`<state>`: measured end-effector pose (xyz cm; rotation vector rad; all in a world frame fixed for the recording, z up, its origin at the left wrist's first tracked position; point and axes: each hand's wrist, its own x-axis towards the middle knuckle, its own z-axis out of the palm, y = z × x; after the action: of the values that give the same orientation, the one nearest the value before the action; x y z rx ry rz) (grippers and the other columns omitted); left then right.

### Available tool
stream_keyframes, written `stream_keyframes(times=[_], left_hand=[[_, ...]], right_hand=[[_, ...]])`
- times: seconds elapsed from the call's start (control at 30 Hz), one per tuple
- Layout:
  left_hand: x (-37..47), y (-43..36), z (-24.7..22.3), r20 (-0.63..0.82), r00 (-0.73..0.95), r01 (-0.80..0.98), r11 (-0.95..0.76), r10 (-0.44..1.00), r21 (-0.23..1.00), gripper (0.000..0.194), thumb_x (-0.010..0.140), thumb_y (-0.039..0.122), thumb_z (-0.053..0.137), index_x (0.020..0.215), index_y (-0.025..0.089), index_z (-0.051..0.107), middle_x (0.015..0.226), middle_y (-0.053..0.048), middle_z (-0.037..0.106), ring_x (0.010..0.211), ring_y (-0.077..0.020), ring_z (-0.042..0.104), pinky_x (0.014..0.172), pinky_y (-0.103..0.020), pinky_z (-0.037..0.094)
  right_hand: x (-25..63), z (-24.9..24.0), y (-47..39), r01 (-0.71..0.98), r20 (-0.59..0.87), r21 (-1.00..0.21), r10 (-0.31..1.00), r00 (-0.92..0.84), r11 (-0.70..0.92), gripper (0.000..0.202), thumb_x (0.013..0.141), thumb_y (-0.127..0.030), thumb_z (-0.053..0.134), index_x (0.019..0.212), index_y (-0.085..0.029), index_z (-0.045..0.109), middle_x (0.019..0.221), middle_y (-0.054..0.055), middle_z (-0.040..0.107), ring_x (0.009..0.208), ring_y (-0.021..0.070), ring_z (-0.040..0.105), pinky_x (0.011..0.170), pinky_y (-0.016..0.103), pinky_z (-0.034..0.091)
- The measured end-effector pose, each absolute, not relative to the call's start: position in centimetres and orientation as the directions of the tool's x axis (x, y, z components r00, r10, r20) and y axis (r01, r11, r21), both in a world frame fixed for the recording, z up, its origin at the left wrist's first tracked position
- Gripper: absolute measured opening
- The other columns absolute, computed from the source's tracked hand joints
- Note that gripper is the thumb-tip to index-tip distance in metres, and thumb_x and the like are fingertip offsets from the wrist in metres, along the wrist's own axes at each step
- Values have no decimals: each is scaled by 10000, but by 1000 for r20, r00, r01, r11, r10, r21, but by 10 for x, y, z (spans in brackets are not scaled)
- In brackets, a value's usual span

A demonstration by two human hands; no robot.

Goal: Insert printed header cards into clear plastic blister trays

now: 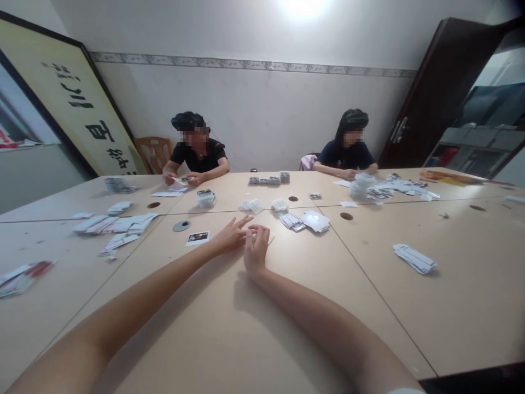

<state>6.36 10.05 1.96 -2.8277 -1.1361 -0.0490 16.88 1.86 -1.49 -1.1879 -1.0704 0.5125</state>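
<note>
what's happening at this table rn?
The left hand and right hand meet over a small pale item, mostly hidden. A dark-printed card lies beside the left forearm. Across the table, one co-worker handles papers; another sits behind a clear stack.

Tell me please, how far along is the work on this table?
Perhaps partway. Looks done: the small stacks lined up towards the far side. In hand: the left hand and right hand meet at a pale piece, mostly hidden. Probably left: the picture card lying alone and the loosely spread white packets.
</note>
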Motion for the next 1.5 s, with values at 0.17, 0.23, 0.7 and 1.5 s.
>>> stream_keyframes(times=[0.17,0.23,0.7,1.5], left_hand=[[24,84,30,329,543,792,-602,773,106,526,905,170,456,1426,212,519,1558,-105,424,1458,-227,367,1199,-401,319],[6,75,23,370,469,827,-546,802,135,474,912,215,456,1377,192,551,1520,-118,459,1436,-233,395,1209,-401,311],[-71,77,-15,258,176,975,-204,950,88,472,958,401,453,1314,129,601,1549,-214,430,1476,-375,326,1156,-669,248],[-70,81,-13,273,255,912,-324,928,251,415,917,364,550,1262,153,645,1194,-144,624,1132,-304,607,1024,-427,471]], right_hand=[[169,-12,11,264,412,-908,801,435,324,194,936,-340,447,1027,-208,556,1120,109,564,1120,254,546,1046,448,397],[169,-13,12,238,383,-920,838,389,310,219,940,-359,431,1031,-204,555,1135,117,563,1102,252,560,1017,444,422],[161,-18,-6,734,330,-642,944,3,221,464,871,-262,615,1318,-173,530,1536,228,391,1420,361,424,1123,553,355],[158,-21,-7,778,274,-538,940,-201,323,602,911,-289,599,1475,-150,444,1675,246,80,1552,411,11,1202,591,208]])
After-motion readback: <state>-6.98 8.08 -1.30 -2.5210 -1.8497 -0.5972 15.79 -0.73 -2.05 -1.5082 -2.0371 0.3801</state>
